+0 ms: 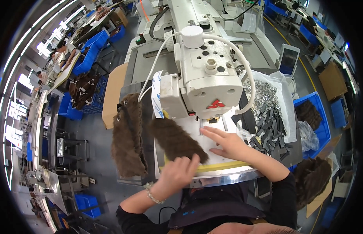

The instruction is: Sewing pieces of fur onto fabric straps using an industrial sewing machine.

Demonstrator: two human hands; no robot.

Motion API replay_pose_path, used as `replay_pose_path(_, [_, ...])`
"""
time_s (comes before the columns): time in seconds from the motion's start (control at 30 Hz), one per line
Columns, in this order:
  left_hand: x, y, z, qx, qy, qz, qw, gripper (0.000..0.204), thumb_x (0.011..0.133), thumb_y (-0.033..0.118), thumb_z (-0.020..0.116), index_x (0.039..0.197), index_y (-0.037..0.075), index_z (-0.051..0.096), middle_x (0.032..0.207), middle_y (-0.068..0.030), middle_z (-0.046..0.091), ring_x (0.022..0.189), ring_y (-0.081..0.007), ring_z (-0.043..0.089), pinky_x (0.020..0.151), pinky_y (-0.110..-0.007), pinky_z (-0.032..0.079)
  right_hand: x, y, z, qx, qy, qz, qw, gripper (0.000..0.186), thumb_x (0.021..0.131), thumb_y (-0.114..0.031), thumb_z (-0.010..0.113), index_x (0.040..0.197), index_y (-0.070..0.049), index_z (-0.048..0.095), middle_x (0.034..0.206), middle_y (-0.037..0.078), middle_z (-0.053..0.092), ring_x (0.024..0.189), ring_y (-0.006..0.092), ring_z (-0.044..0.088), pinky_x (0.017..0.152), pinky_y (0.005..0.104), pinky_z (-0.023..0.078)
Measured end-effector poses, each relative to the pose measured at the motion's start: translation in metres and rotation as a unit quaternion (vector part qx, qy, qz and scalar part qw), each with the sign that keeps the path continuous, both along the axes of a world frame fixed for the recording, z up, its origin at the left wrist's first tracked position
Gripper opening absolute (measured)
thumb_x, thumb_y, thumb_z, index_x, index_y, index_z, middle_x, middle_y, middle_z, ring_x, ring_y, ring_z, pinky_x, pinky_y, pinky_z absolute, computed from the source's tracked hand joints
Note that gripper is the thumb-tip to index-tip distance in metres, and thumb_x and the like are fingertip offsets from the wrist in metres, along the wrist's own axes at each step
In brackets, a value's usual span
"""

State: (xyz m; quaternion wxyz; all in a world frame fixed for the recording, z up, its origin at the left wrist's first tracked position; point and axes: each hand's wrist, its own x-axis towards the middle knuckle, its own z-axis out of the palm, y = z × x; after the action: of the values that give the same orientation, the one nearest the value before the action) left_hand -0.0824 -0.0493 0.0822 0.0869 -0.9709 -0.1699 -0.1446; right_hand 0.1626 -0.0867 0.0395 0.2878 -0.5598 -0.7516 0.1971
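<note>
Head view: touching near end of brown fur strip (175,137), just ahead, with curled left hand (176,174); can't say if pinching. Holding right hand (233,145) empty, fingers apart, right of strip. Facing sewing machine head (213,86) beyond both.

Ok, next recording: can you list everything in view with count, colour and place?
Machine: one, off-white, top centre
Fur strip: one, brown, below the machine head
Folded fur: count unclear, brown, left of the machine
Rings: many, silver, right of the machine
Tabs: many, black, nearer than the rings
Screen: one, dark with white frame, upper right
Blue bins: several, both sides
Stool: one, dark, left
Co-workers: at least two, upper left
Bracelet: one, pale, left wrist
Left hand: one, bare, at the strip's near end
Right hand: one, bare, fingers spread, right of the strip
</note>
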Motion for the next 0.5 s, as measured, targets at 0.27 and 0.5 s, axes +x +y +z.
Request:
replay_pose_path(0.27, [0.010,-0.057,-0.022,-0.080,-0.029,-0.239,0.967,0.033,0.080,0.022,0.065,0.108,0.005,0.064,0.079,-0.0023,0.053,0.064,-0.0116,0.051,0.052,-0.023,0.036,-0.026,0.024,-0.039,0.132,-0.064,0.154,0.977,0.067,0.072,-0.006,0.066,0.134,-0.027,0.055,0.138,0.011,0.050,0.062,0.0216,0.064,0.051,0.0305,0.053])
replay_pose_path(0.5, [-0.009,0.003,-0.033,-0.062,-0.086,-0.135,0.985,0.037,0.083,0.026,0.063,0.114,0.006,0.062,0.089,-0.0033,0.058,0.070,-0.0138,0.054,0.056,-0.027,0.042,-0.014,-0.032,-0.016,0.223,-0.146,0.093,0.959,0.062,0.072,-0.011,0.059,0.133,-0.003,0.053,0.139,0.021,0.049,0.075,0.0190,0.061,0.071,0.0305,0.052])
